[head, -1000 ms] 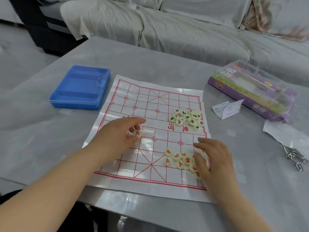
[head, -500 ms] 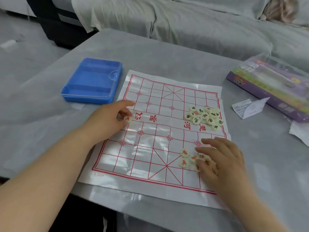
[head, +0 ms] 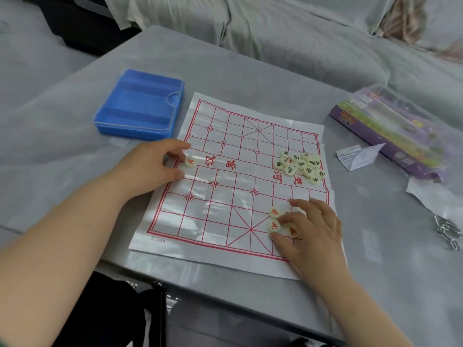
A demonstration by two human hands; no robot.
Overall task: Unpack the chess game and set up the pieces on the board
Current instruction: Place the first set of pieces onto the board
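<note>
The grey table (head: 250,71) carries the white sheet board printed with a red grid (head: 225,216), lying flat. The blue plastic case with a clear lid (head: 140,106) sits just beside the board's far-left corner. 2 heaps of round cream discs lie on the board's right side: the dark-lettered heap (head: 300,165) by the river and the red-lettered heap (head: 274,219) nearer. 1 red-lettered cream disc (head: 190,162) sits at the left edge. It should be centred on a line crossing, face up, without rucking the sheet. The left hand (head: 152,164) curls its fingers loosely at that disc; I cannot tell if they are pinching or only touching it. The right hand (head: 310,229) rests spread, bent fingers on the red-lettered heap.
</note>
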